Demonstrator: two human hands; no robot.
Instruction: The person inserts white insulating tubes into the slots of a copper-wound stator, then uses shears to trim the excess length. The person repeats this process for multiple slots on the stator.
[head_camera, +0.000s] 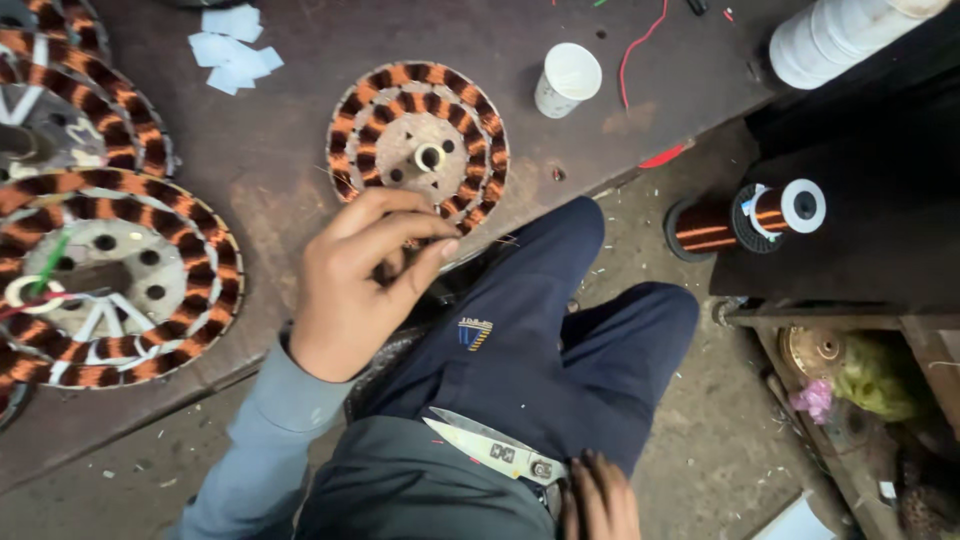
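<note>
A round stator (418, 147) wound with copper coils lies on the brown workbench (290, 140). My left hand (360, 280) reaches up to its near edge, fingers pinched together at the lower coils, possibly on a thin wire that I cannot make out. My right hand (598, 498) rests on my lap at the bottom of the view, gripping the handle end of a pair of scissors (490, 447) whose metal blades point left across my dark trousers.
Larger wound stators (110, 275) sit on the bench at left. Paper slips (232, 50), a white cup (567, 80) and a red wire (640, 45) lie farther back. A copper wire spool (745, 218) stands on a dark stand at right.
</note>
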